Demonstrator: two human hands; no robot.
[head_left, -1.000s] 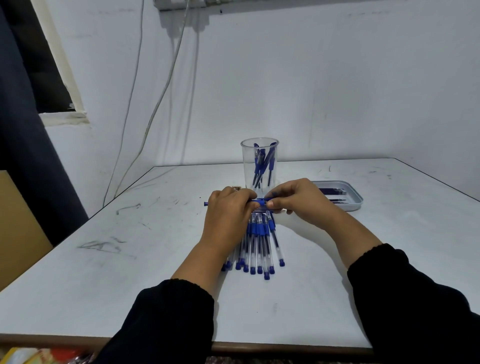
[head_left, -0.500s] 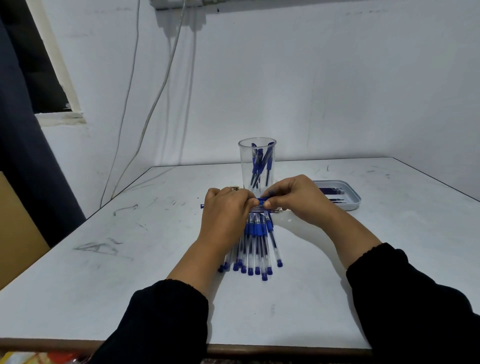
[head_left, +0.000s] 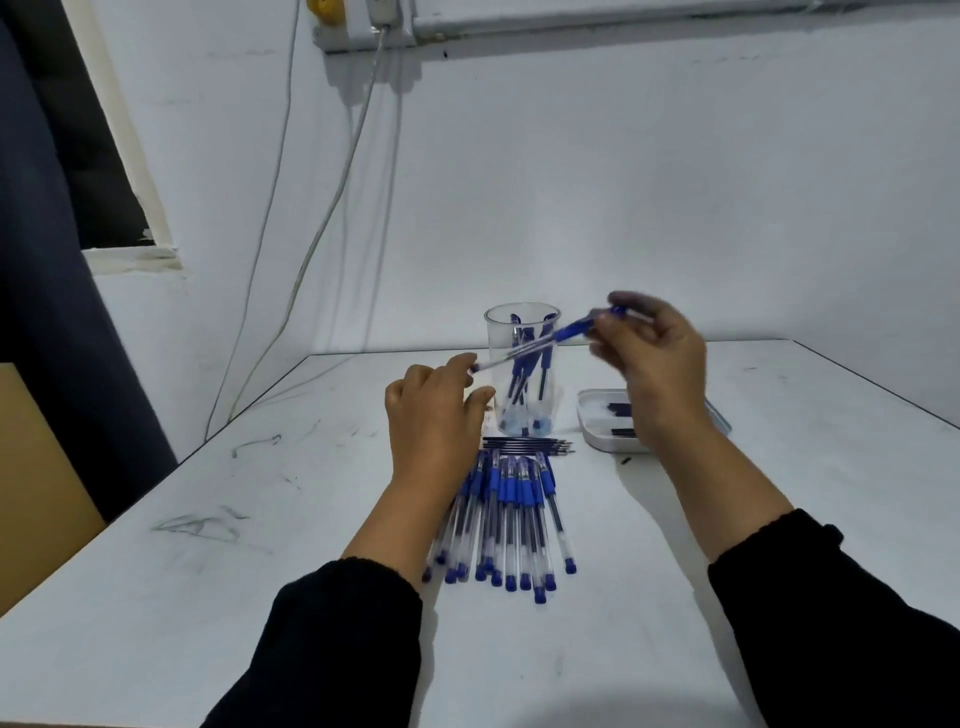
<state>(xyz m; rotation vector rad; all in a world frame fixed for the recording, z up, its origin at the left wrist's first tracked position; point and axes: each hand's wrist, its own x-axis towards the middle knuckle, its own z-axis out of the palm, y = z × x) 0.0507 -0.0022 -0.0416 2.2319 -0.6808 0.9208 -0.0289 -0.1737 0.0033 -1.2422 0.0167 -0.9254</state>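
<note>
Head view: I see the right hand (head_left: 649, 358) pinching a blue pen (head_left: 548, 339), held aslant before the clear cup (head_left: 493, 338); the left hand (head_left: 436, 410), fingers relaxed and empty, hovers above the pen pile (head_left: 509, 514).

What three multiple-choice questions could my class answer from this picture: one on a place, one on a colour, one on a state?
1. Where is the white tray? A) right of the clear cup B) left of it C) on the floor
2. What colour are the grips on the pile of pens? A) red B) blue C) green
3. How is the pen in the right hand? A) lying in the tray B) held up before the cup C) standing in the cup
Answers: 1 A, it sits at the cup's right; 2 B, every grip is blue; 3 B, the hand pinches it in the air.
</note>
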